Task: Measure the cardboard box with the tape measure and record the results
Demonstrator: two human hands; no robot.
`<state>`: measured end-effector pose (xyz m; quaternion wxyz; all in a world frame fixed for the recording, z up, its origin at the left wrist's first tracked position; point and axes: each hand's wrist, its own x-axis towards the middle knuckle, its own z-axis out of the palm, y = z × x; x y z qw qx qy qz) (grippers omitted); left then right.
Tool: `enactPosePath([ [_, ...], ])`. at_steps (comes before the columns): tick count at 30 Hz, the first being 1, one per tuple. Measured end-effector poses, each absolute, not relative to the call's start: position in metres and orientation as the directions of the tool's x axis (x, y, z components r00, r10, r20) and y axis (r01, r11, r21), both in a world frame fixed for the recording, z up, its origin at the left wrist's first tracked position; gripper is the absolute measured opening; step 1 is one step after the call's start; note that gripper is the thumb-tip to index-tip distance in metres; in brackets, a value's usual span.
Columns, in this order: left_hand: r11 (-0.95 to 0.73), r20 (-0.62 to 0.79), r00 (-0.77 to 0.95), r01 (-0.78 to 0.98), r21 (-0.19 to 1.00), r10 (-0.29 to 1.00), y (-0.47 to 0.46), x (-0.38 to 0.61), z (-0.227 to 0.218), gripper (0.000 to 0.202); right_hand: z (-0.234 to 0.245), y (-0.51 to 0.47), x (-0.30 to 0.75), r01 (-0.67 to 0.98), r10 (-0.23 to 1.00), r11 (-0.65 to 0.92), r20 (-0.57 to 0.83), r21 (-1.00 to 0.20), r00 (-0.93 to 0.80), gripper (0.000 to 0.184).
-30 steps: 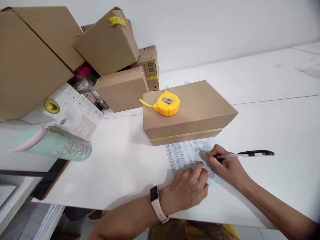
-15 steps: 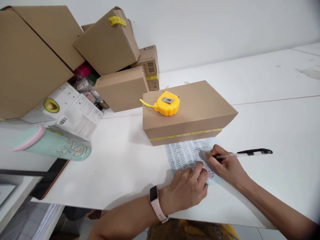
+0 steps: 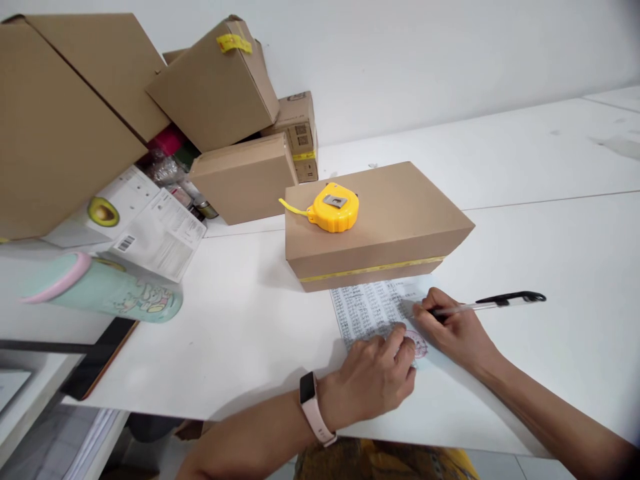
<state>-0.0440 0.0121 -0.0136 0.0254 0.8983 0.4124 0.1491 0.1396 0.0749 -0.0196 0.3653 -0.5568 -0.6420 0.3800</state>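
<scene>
Head view: at five o'clock from centre, a printed sheet [image 3: 357, 310] lies on the desk [image 3: 240, 347] under the loosely curled left hand [image 3: 377, 373]; the right hand [image 3: 456, 331] is clamped on a pen [image 3: 500, 300] extending toward three o'clock. A box [image 3: 395, 213] sits at the sheet's twelve o'clock.

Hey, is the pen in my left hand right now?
No, the right hand holds the pen, while the left hand lies over the printed paper.
</scene>
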Motion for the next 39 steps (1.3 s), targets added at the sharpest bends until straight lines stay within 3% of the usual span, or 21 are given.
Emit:
enactPosePath([
  [12,-0.654,0.242,0.612,0.737,0.172,0.753,0.012,-0.044,-0.014,0.034,-0.02,0.075,0.139,0.435,0.993,0.092,0.048,-0.896,-0.111,0.033],
  [18,-0.656,0.244,0.613,0.733,0.18,0.752,0.012,-0.045,-0.011,0.032,-0.015,0.073,0.142,0.45,0.997,0.078,0.078,-0.89,-0.018,0.031],
  [21,-0.658,0.226,0.62,0.73,0.186,0.751,0.013,-0.047,-0.008,0.033,-0.01,0.075,0.152,0.615,0.983,0.132,0.182,-0.777,0.019,0.023],
  [24,-0.653,0.214,0.618,0.727,0.213,0.757,0.013,-0.047,-0.007,0.033,-0.007,0.078,0.166,0.788,0.947,0.252,0.313,-0.562,-0.08,0.008],
  [27,-0.631,0.206,0.596,0.737,0.242,0.776,0.013,-0.046,-0.009,0.029,-0.01,0.079,0.178,0.861,0.913,0.313,0.378,-0.401,-0.155,0.024],
  [29,-0.634,0.269,0.575,0.724,0.273,0.773,0.014,-0.044,-0.01,0.024,-0.014,0.081,0.183,0.888,0.901,0.316,0.398,-0.335,-0.17,0.033],
  [31,-0.667,0.436,0.522,0.681,0.304,0.733,0.017,-0.045,-0.009,0.019,-0.02,0.084,0.187,0.901,0.891,0.323,0.413,-0.29,-0.186,0.033],
  [35,-0.699,0.832,0.267,0.69,0.187,0.486,0.031,-0.057,0.019,0.02,-0.037,0.095,0.192,0.901,0.875,0.341,0.44,-0.269,-0.201,0.034],
  [37,-0.613,0.907,0.149,0.777,0.139,0.395,0.043,-0.065,0.046,0.023,-0.044,0.1,0.194,0.896,0.867,0.348,0.458,-0.275,-0.196,0.036],
  [39,-0.471,0.908,0.056,0.867,0.162,0.416,0.061,-0.072,0.076,0.023,-0.047,0.102,0.195,0.894,0.865,0.347,0.465,-0.284,-0.188,0.036],
])
